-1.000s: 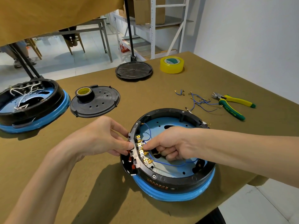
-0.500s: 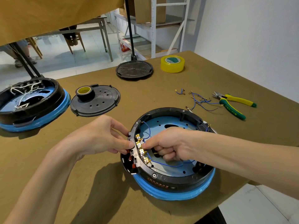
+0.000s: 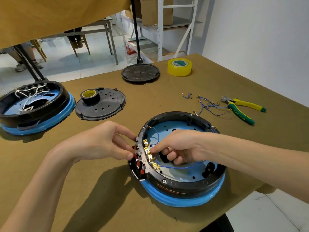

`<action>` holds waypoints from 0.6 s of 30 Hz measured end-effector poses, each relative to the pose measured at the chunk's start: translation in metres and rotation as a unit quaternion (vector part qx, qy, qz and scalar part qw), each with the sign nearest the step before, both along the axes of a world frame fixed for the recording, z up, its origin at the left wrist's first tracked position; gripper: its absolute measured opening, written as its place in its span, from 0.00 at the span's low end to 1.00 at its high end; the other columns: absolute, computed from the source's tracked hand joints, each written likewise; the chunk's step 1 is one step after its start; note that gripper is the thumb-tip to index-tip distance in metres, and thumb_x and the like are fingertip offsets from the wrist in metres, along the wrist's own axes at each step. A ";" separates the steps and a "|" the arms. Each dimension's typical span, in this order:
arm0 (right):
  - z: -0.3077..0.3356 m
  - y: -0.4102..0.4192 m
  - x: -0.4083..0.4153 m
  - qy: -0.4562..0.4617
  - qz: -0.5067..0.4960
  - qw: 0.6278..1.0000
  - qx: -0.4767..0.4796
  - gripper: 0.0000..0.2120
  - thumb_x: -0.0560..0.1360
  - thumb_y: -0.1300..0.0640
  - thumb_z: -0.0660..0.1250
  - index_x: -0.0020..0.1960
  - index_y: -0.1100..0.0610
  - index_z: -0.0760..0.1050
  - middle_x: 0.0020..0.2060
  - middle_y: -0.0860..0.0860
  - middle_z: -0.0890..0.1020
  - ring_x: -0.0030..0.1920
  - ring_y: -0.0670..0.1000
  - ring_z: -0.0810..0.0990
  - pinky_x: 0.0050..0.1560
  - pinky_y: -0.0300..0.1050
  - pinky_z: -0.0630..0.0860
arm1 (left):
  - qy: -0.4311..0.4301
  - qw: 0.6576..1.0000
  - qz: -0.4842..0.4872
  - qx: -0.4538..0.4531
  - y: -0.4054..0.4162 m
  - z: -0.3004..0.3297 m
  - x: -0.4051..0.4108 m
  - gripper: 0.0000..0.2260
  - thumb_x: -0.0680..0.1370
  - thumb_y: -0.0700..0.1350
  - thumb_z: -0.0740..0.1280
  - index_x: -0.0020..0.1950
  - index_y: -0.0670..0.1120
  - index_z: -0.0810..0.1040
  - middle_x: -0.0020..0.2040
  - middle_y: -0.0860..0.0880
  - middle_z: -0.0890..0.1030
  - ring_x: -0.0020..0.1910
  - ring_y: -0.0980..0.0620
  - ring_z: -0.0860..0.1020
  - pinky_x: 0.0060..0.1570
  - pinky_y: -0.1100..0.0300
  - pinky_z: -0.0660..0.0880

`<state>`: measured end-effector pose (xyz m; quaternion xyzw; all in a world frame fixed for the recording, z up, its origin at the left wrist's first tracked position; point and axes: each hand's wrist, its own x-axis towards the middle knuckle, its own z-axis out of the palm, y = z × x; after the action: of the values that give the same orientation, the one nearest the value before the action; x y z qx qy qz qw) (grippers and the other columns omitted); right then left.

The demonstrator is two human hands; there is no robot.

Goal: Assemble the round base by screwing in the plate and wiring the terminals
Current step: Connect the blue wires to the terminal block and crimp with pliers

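A round black base (image 3: 177, 183) with a blue lower ring and blue floor lies near the table's front edge. A curved grey terminal strip (image 3: 142, 156) with brass tabs sits on its left rim. My left hand (image 3: 103, 141) pinches the strip's outer side between thumb and fingers. My right hand (image 3: 177, 146) reaches inside the base and pinches a blue wire's connector (image 3: 151, 150) against a brass tab. Another blue wire (image 3: 173, 167) runs across the floor from a lower tab. A black perforated plate (image 3: 107, 106) lies behind, to the left.
A second base (image 3: 33, 104) with white wires sits far left. A black tape roll (image 3: 90, 96) stands on the plate. Loose blue wires (image 3: 207, 104), green-yellow cutters (image 3: 242, 108), yellow tape (image 3: 179, 66) and a black stand base (image 3: 140, 72) lie farther back.
My right hand's fingertips have shifted slightly along the brass tabs. The left hand keeps its hold on the strip. The view has tilted a little.
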<state>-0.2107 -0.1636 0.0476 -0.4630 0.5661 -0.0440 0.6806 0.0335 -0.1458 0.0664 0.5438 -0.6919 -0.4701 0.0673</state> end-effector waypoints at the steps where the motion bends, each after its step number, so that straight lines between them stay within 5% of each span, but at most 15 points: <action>1: -0.001 0.000 0.000 0.001 0.000 1.000 -0.005 0.15 0.78 0.59 0.74 0.34 0.55 0.74 0.23 0.47 0.71 0.20 0.43 0.68 0.20 0.34 0.63 | 0.002 1.000 -0.004 -0.014 -0.001 -0.002 0.001 0.23 0.72 0.52 0.79 0.64 0.58 0.76 0.49 0.57 0.88 0.50 0.57 0.86 0.47 0.63 0.83; 8: 0.004 -0.006 0.004 0.030 0.055 0.998 -0.022 0.09 0.79 0.60 0.72 0.41 0.56 0.76 0.23 0.47 0.71 0.20 0.44 0.64 0.20 0.34 0.61 | 0.074 0.995 0.010 -0.073 -0.007 -0.024 0.007 0.17 0.64 0.58 0.82 0.49 0.57 0.85 0.43 0.49 0.85 0.43 0.51 0.84 0.48 0.59 0.81; 18: 0.001 -0.009 0.006 0.015 0.040 0.999 -0.002 0.13 0.79 0.63 0.71 0.37 0.55 0.74 0.22 0.47 0.69 0.20 0.44 0.59 0.20 0.34 0.58 | 0.126 0.990 0.013 -0.070 -0.014 -0.034 0.007 0.14 0.65 0.49 0.83 0.48 0.54 0.85 0.43 0.46 0.86 0.45 0.48 0.85 0.53 0.61 0.81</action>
<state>-0.2051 -0.1726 0.0483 -0.4873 0.5572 -0.0107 0.6723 0.0402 -0.1596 0.0327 0.4834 -0.7021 -0.4839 0.1979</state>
